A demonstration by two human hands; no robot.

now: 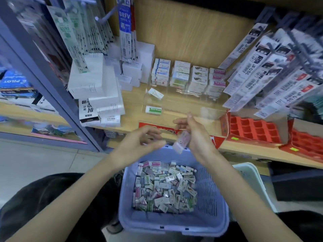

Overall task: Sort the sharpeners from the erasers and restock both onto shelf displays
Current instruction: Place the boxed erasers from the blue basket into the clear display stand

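Though it blurs, pink eraser (181, 141) seemingly pinched by right hand (197, 137) fingers, left hand (139, 142) loosely curled

BRFV on blue hanging pack (125, 16), BVRF on green hanging pack (65, 30), PILOT upside-down on blue box (13, 82)

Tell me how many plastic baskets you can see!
2. A purple slotted plastic basket full of small packets sits at bottom centre; a pale green plastic basket peeks out at its right, partly hidden. More may be out of view.
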